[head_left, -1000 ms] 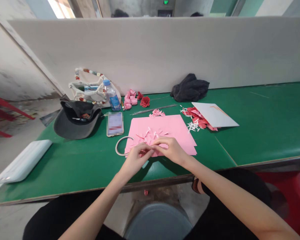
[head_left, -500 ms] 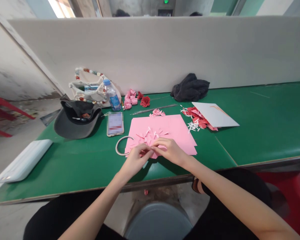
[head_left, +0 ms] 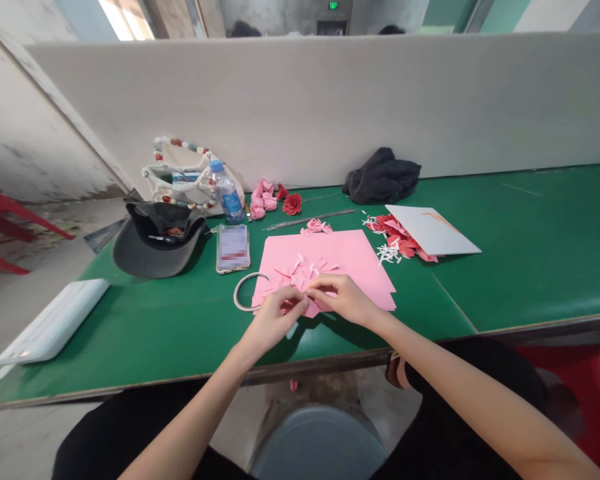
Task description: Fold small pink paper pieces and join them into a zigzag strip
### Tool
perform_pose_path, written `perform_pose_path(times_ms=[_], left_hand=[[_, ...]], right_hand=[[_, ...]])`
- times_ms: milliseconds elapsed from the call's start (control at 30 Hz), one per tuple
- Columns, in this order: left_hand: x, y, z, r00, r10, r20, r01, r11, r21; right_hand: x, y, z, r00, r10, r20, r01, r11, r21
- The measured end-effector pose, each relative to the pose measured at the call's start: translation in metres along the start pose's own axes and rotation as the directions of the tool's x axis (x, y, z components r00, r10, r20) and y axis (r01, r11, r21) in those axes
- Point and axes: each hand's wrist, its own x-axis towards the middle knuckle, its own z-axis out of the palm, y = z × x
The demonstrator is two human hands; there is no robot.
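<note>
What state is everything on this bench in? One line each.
Left hand, pinching pink paper pieces
Right hand, pinching the same pieces
Pink paper sheet, lying flat beneath them
Water bottle, upright, capped
Black cap, upturned
Phone, lying flat

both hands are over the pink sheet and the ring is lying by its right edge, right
Not quite: the ring lies by the left edge of the pink sheet, not the right, as the head view shows. The rest holds: the left hand and right hand are both over the sheet.
</note>
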Motion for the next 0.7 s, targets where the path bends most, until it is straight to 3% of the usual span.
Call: perform_pose_path(times_ms=[233, 500, 600, 700], left_hand=[[0.0, -0.001, -0.001, 1.0, 0.005, -0.002, -0.005, 1.0, -0.012], [0.001, -0.007, 0.001, 1.0, -0.001, 0.009, 0.001, 0.999, -0.039], [0.002, -0.008, 0.002, 1.0, -0.007, -0.014, 0.006, 0.999, -0.032], [0.003, -0.006, 0.0, 0.999, -0.023, -0.03, 0.021, 0.999, -0.042]], right_hand=[[0.001, -0.004, -0.002, 1.0, 0.0, -0.002, 0.0, 1.0, -0.004], [0.0, -0.001, -0.003, 0.977, -0.213, -0.017, 0.2, 0.938, -0.284], [0.005, 0.0, -0.019, 0.969, -0.228, -0.092, 0.182, 0.918, -0.351], [0.01, 0.003, -0.055, 0.952, -0.185, -0.246, 0.053, 0.886, -0.461]])
